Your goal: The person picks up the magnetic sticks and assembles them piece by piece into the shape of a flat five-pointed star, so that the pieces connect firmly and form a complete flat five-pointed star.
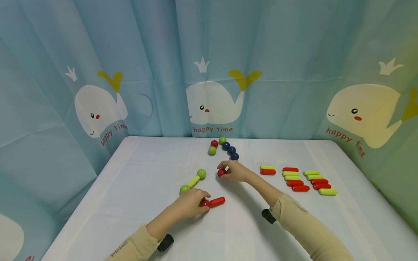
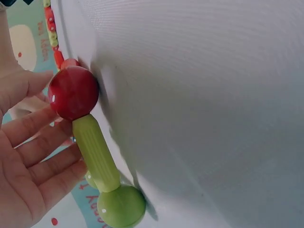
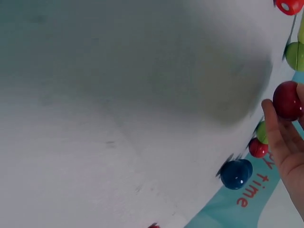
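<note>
In the head view my left hand (image 1: pixel 189 203) holds a red ball (image 1: pixel 205 205) between thumb and fingers. A red stick (image 1: pixel 217 201) points right from that ball. The left wrist view shows a ribbed green stick (image 2: pixel 97 154) running from the red ball (image 2: pixel 73 92) to a green ball (image 2: pixel 121 206). Beyond the left hand, another green stick (image 1: pixel 194 181) links two green balls, the farther one (image 1: pixel 201 174) at the end. My right hand (image 1: pixel 236 171) pinches a loose red ball (image 1: pixel 221 173), also seen in the right wrist view (image 3: pixel 288 100) close over the white table.
Several blue balls (image 1: pixel 232 150) form a line at the back, next to two green balls (image 1: pixel 212 150) and a red one (image 1: pixel 214 144). Red sticks (image 1: pixel 300 188) and green sticks (image 1: pixel 328 191) lie in columns at the right. A whale-print curtain (image 1: pixel 163 72) hangs behind the table (image 1: pixel 147 163).
</note>
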Motion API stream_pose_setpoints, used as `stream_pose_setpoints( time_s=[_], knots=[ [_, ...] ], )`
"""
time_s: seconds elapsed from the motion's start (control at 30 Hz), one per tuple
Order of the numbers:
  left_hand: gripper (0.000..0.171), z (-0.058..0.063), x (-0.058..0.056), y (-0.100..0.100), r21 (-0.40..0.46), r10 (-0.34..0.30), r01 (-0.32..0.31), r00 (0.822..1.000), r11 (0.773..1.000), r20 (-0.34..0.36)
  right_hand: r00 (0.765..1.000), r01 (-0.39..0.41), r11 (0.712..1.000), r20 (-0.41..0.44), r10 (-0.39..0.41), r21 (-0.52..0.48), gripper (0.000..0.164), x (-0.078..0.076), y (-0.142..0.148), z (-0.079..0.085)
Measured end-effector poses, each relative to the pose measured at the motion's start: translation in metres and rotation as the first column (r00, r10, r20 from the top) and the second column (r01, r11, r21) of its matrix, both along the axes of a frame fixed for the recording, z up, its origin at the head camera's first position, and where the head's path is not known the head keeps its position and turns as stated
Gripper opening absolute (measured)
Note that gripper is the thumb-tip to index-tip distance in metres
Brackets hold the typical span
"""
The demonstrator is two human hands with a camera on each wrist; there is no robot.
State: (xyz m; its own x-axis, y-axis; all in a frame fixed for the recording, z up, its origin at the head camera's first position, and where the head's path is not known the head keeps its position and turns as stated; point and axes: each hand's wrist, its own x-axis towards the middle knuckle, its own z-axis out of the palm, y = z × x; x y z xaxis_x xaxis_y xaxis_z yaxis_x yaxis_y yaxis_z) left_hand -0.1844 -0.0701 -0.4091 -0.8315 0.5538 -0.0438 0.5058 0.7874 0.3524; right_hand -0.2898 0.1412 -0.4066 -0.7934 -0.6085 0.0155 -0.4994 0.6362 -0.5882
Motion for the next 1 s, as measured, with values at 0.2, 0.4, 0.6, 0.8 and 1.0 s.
stream_pose_setpoints(
  time_s=[0.2,0.4,0.6,0.8,1.0],
  knots=[
    [0.032,0.001,-0.003,0.011,-0.010,0.027,-0.027,1.000,1.000,-0.012,0.998,-0.055,0.998,0.043,0.056,-0.016,0.031,0.012,0.005,0.000],
    [0.020,-0.005,-0.011,0.022,-0.025,0.074,-0.075,0.997,0.997,-0.021,0.995,-0.045,0.999,0.087,0.047,-0.025,0.031,0.018,0.009,-0.002],
    [0.017,-0.008,-0.012,0.023,-0.006,0.101,-0.101,0.994,0.995,-0.038,0.989,-0.101,0.994,0.109,0.105,-0.037,0.029,0.024,0.015,0.000],
    [0.016,-0.009,-0.007,0.021,0.042,0.137,-0.134,0.988,0.990,-0.067,0.965,-0.192,0.981,0.175,0.195,-0.029,0.028,0.031,0.022,0.001],
    [0.014,-0.010,-0.007,0.021,0.049,0.164,-0.161,0.984,0.986,-0.067,0.946,-0.226,0.974,0.234,0.224,-0.020,0.027,0.035,0.021,0.001]
  ],
)
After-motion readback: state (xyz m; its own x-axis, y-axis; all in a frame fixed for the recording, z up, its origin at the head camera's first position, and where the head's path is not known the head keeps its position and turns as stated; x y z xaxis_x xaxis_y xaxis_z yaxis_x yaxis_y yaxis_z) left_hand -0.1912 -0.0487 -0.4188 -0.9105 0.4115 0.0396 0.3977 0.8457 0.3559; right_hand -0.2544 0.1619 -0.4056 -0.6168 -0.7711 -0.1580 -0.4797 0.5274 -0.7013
